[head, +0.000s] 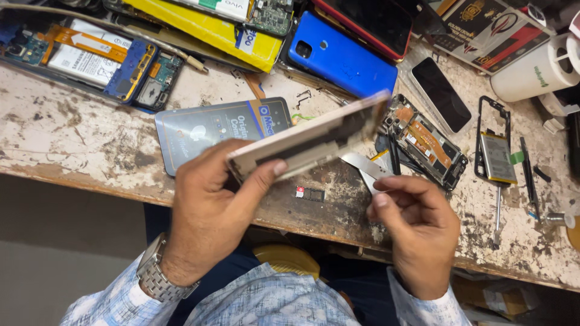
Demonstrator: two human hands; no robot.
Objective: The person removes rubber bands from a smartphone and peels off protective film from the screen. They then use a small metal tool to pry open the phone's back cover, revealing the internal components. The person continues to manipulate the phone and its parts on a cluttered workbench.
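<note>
At centre frame the left hand holds a pale phone frame edge-on and tilted, lifted clear of the bench, with its fingers clamped on the lower end of the frame. The right hand sits lower right of centre, its fingers pinched together on a thin metal pry tool whose tip lies just below the frame; whether it touches the frame cannot be told. Judged from what lies about, disassembly is well advanced: the frame appears stripped of its back, and 1 opened handset with exposed board and battery lies at upper left, a second opened handset just right of the frame, and a separate battery in a black bracket further right. Whether the frame's screen is off cannot be told; refitting looks not yet begun. A small SIM tray rests on the bench between the hands. A blue phone back cover and a black phone lie at upper centre. Containers: 1 white cup lies on its side at upper right, contents not visible; a flat grey-blue parts packet lies behind the left hand, apparently shut.
</note>
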